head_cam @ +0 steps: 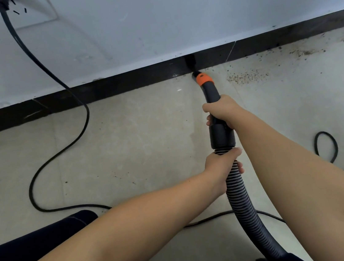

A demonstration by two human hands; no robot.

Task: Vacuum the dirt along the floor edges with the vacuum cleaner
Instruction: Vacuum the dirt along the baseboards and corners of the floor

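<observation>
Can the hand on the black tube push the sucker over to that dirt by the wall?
Probably yes: the right hand grips the nozzle, and bare floor lies between it and the dirt.

The vacuum cleaner's black wand with its orange collar points at the dark baseboard, its tip right where floor meets wall. A ribbed grey-black hose curves back from the wand's wide cuff toward the lower edge. Brown dirt lies scattered along the floor edge, just right of the tip.
</observation>
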